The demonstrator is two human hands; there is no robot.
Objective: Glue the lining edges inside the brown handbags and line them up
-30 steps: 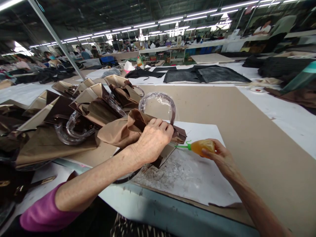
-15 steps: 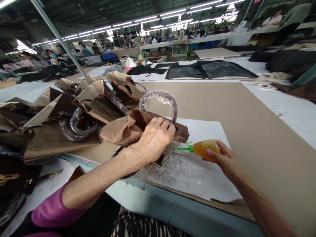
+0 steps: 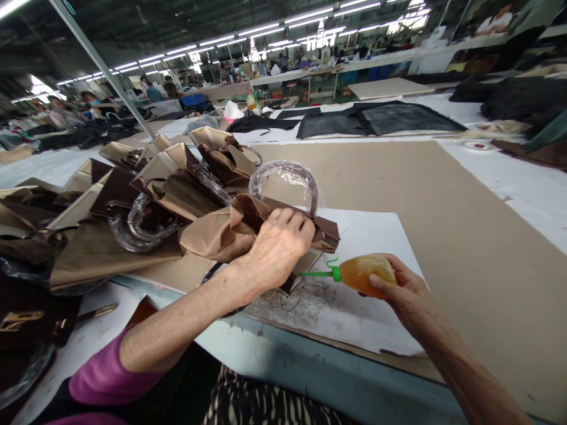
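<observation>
My left hand (image 3: pixel 283 242) grips the upper edge of a brown handbag (image 3: pixel 221 236), its fingers curled over the material. The bag's tan lining bulges out to the left, and a plastic-wrapped round handle (image 3: pixel 287 171) stands up behind my knuckles. In my right hand (image 3: pixel 405 286) is a soft squeeze bottle (image 3: pixel 365 273) of amber liquid, tilted on its side. Its thin green nozzle (image 3: pixel 316 274) points left at the bag's lower edge, below my left hand; whether the tip touches cannot be made out.
Several brown bags (image 3: pixel 172 183) with wrapped handles crowd the left side. Under the work lies a white sheet (image 3: pixel 376 319), smudged dark, on tan board (image 3: pixel 465 254). Black fabric pieces (image 3: pixel 381 121) lie on the table beyond. People sit farther back.
My right hand has brought the squeeze bottle slightly left and down, so its nozzle is closer to the bag's lower edge. My left hand keeps its grip on the handbag.
</observation>
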